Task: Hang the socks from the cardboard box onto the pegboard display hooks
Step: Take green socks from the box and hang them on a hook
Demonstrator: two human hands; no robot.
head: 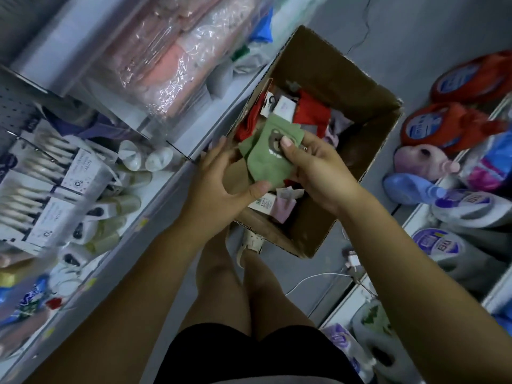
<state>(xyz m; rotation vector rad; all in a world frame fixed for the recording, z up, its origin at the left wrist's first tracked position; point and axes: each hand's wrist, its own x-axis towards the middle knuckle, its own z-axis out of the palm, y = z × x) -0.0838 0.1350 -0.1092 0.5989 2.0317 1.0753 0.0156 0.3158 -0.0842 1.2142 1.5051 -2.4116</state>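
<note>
Closest to you, your left hand (219, 189) and right hand (321, 173) share one small green knitted sock pair with a brown bear face (266, 162). The left fingers (259, 188) pinch its lower edge, thumb on top and the rest behind. The right thumb presses on the bear face while that hand's other fingers curl beneath. Both hands are clamped on the sock, neither one loose. Holding it flat and face up between two hands likely lets you square the pair and find its hanging end, which I cannot see from here.

The sock sits in the air just above the open brown cardboard box (332, 79), which stands on the grey floor (415, 29) right in front of your feet. That puts the stock within a short reach. Inside lie more socks in a loose heap: red ones (311, 110) towards the far side and a pale pink carded pair (284, 210) nearer you, so plenty is left to hang.

Off to your left, beyond the shelf edge, is the grey perforated pegboard (13, 103). White-carded sock packs (80, 167) are already ranked on its hooks. The sock must travel up and left to reach them. On your right, red-capped detergent bottles (468, 79) line a low shelf, well apart from the work.
</note>
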